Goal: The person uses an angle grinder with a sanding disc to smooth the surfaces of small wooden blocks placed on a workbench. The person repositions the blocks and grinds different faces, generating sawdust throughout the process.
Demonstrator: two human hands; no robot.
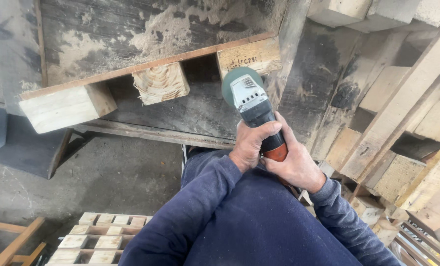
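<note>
Both my hands grip an angle grinder (253, 106) with a grey head, black body and orange rear. My left hand (251, 143) wraps over the body from the left. My right hand (294, 160) holds the orange rear part from the right. The grinder's green disc (232, 81) sits against the right wooden block (249, 56) under a thin plank (146, 66) of a pallet piece. Two more blocks, a middle block (160, 83) and a left block (67, 106), hang under the same plank.
The pallet piece lies on a dark, sawdust-covered workbench (131, 29). Stacked pallets and loose planks (402, 128) crowd the right side. A small pallet frame (99, 239) and wooden slats (8, 241) lie on the concrete floor at the lower left.
</note>
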